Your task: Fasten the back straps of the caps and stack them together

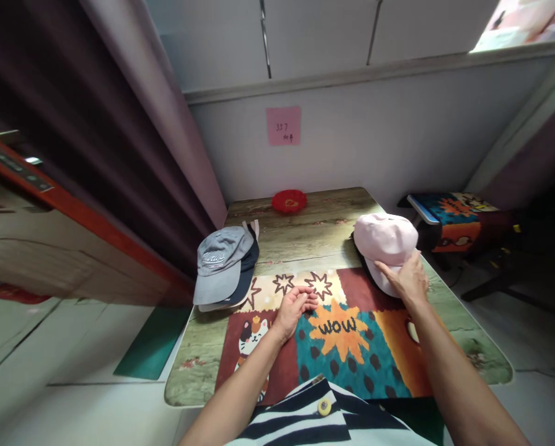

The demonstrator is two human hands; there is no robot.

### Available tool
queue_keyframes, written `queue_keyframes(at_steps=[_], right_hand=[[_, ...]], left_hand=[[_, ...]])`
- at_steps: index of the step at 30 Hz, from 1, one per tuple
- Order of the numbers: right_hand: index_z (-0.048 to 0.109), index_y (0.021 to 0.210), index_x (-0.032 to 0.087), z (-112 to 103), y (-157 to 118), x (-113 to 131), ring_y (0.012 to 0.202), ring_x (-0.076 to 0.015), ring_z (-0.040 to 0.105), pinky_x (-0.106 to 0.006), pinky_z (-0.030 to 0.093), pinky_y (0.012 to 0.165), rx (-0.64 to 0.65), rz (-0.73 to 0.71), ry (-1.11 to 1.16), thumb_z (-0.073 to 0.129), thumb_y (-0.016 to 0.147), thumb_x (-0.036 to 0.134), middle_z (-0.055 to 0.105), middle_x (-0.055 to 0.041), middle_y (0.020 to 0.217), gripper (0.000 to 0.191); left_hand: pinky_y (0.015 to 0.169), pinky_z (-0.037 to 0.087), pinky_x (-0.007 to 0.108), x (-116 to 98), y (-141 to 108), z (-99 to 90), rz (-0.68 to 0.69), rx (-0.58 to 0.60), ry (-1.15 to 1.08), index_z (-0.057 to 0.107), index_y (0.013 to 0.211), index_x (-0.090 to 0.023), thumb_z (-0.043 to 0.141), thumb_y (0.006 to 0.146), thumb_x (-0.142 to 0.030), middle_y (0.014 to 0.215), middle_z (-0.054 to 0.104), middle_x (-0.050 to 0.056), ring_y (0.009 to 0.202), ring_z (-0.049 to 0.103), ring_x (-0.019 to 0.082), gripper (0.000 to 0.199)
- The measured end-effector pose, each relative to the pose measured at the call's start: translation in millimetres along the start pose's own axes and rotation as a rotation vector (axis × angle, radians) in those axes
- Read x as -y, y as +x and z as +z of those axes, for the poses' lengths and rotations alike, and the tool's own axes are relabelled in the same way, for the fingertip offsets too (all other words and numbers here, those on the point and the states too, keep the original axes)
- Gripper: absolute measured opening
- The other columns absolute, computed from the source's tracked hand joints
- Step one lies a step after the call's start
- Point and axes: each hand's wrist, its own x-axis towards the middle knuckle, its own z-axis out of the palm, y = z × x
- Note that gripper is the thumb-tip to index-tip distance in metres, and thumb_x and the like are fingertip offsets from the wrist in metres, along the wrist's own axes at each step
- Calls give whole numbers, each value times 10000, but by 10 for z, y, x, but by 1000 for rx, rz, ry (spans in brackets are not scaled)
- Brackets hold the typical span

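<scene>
On the right of the table a pale pink cap (pixel 385 238) lies over a dark cap whose edge shows at its left. My right hand (pixel 410 279) grips the pink cap's brim, thumb on top and fingers around its outer side. Over the patterned mat (pixel 352 365), my left hand (pixel 298 310) hovers or rests with loosely bent fingers and holds nothing; whether it touches the mat I cannot tell. At the left, a grey cap (pixel 224 251) with white lettering sits on a navy cap (pixel 249 266), and a light brim shows underneath.
A red scalloped dish (pixel 289 201) stands at the back of the wood-patterned table (pixel 314 229). Behind it, a pink note (pixel 284 126) is stuck to the wall. A purple curtain (pixel 166 155) hangs on the left, and a stool with a patterned cover (pixel 463 214) is at right.
</scene>
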Motion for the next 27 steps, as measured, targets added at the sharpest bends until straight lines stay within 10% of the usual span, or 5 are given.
queue_keyframes(at_steps=[5, 9, 13, 21, 27], right_hand=[[125, 1600, 56, -200, -370, 398, 1478, -462, 250, -676, 268, 1121, -240, -203, 116, 511, 894, 658, 258, -287, 1613, 1005], [396, 1520, 136, 4, -719, 805, 1435, -360, 401, -565, 320, 1166, 45, -528, 370, 509, 927, 566, 449, -208, 1537, 741], [666, 1227, 167, 438, -953, 1076, 1200, -311, 625, -480, 476, 1061, 298, -478, 678, 548, 903, 565, 672, -177, 1291, 527], [740, 1046, 187, 677, -1045, 1040, 1073, -273, 683, -440, 486, 1020, 377, -298, 822, 554, 906, 496, 750, -118, 1120, 387], [744, 980, 203, 619, -1080, 1086, 1022, -260, 691, -406, 503, 973, 348, -387, 791, 546, 913, 439, 759, -106, 1067, 315]], left_hand=[[754, 536, 307, 53, -15, -6, 31, -8, 35, 675, 974, -118, 796, 771, -448, 883, 722, 101, 741, 686, 157, 405], [733, 530, 304, 104, -27, 9, 19, -9, 83, 670, 980, -126, 801, 752, -459, 878, 726, 96, 708, 692, 156, 425], [659, 521, 292, 22, 5, -16, 33, -22, 177, 677, 962, -130, 806, 721, -458, 802, 709, 67, 628, 663, 148, 428], [885, 507, 347, -1511, 310, -864, 726, -671, 777, 690, 930, -170, 674, 802, -264, 961, 702, 78, 896, 647, 202, 159], [1030, 440, 411, -2145, 447, -1571, 519, -972, 1235, 716, 1021, -182, 718, 754, -294, 1204, 679, 131, 1151, 593, 297, 290]])
